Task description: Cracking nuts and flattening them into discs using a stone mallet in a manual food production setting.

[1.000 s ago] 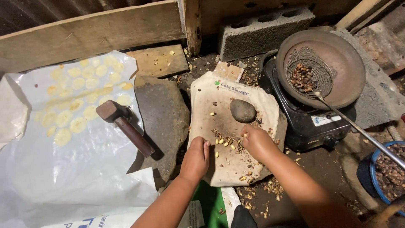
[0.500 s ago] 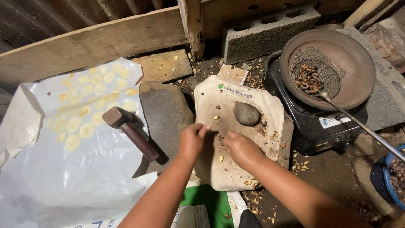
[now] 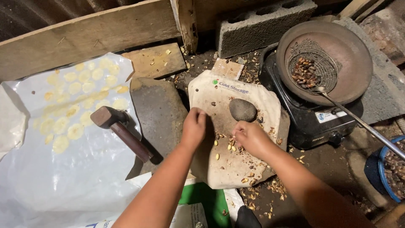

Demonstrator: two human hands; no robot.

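My left hand (image 3: 194, 126) rests at the left edge of a dirty white bag (image 3: 261, 105) spread over a flat slab, fingers curled; whether it pinches a seed I cannot see. My right hand (image 3: 249, 137) is pinched down on the small pale seeds (image 3: 230, 147) scattered in the middle of the bag. A round grey stone (image 3: 242, 109) lies on the bag just beyond my right hand. Broken shells (image 3: 249, 180) litter the near edge.
A flat dark stone (image 3: 156, 112) and a wooden mallet (image 3: 120, 131) lie left, beside a plastic sheet (image 3: 63, 169) with flattened yellow discs (image 3: 69, 112). A pan (image 3: 350, 84) with a wire scoop of roasted seeds (image 3: 304, 69) sits on a black stove (image 3: 312, 122). Concrete block (image 3: 261, 27) behind, blue bucket (image 3: 386, 169) right.
Both hands moved up the bag from its near edge toward the stone. The left hand went from lying flat to curled at the bag's left edge.
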